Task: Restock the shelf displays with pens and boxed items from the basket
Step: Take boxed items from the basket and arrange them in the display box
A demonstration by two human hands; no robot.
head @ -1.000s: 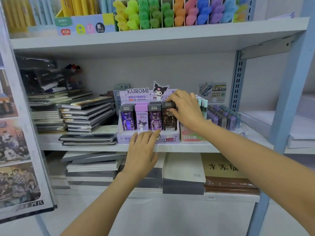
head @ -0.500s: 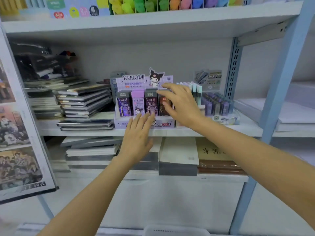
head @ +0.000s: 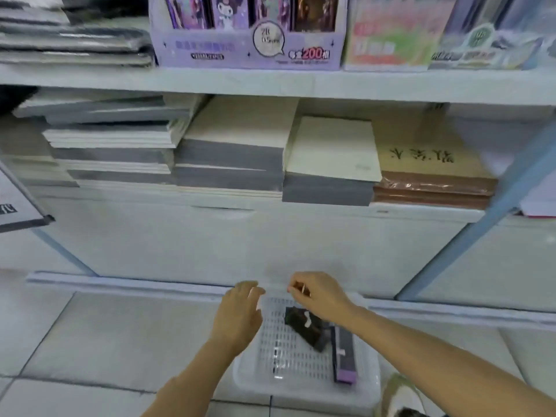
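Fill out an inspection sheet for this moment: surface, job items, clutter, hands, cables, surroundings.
Surface: tiled floor, with a white basket standing on it below the shelves.
Job's things: a dark box and a purple-edged box lie in the basket; the Kuromi display stands on the shelf above.
Clutter: nothing seen.
Hands: left hand open, over the basket's left rim; right hand curled over its far rim, and whether it holds anything is unclear.
Cables: nothing seen.
Surroundings: notebook stacks on the lower shelf; blue upright at right.
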